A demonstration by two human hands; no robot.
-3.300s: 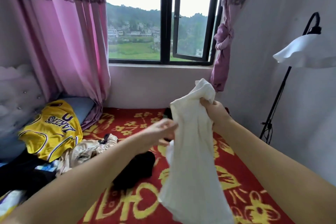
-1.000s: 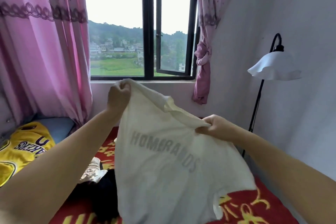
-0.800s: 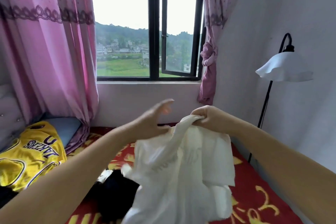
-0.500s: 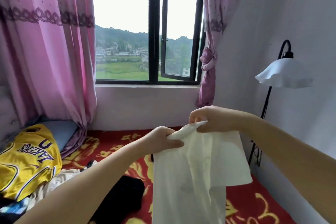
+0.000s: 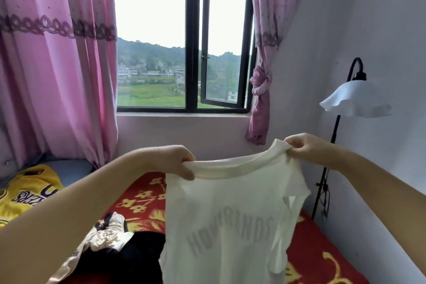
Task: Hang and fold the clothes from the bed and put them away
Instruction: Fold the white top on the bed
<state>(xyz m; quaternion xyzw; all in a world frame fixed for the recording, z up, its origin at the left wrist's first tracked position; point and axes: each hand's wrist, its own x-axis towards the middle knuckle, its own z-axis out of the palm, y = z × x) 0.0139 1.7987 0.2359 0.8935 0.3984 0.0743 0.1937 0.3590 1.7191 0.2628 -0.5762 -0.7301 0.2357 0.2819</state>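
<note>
- Holding up a cream-white cotton T-shirt with faint grey lettering (image 5: pixel 230 221) is what I see both hands doing, out in front of the chest and above the bed.
- My left hand (image 5: pixel 177 161) has its fingers curled over the shirt's left shoulder edge, thumb pinching the cloth from below.
- My right hand (image 5: pixel 304 145) pinches the ribbed collar at the other side, knuckles up, a little higher than the left one.
- Between the two grips the neckline sags in a shallow curve, and the body of the shirt hangs down freely with the lettering seen through the fabric, mirrored.
- Under it lies the red bedspread with yellow flower pattern (image 5: pixel 147 200).
- On the bedspread, left of the hanging shirt, I see a black garment (image 5: pixel 129 258) with a crumpled beige printed garment (image 5: pixel 103 237) touching its upper edge.
- Farther left a yellow basketball jersey with purple lettering (image 5: pixel 25 191) lies near a blue-grey pillow (image 5: pixel 71 168).
- Behind stand pink curtains (image 5: pixel 57 76), a black-framed window (image 5: pixel 191 53) with one pane swung out, and a black floor lamp with a white frilled shade (image 5: pixel 355 99) by the right wall.
</note>
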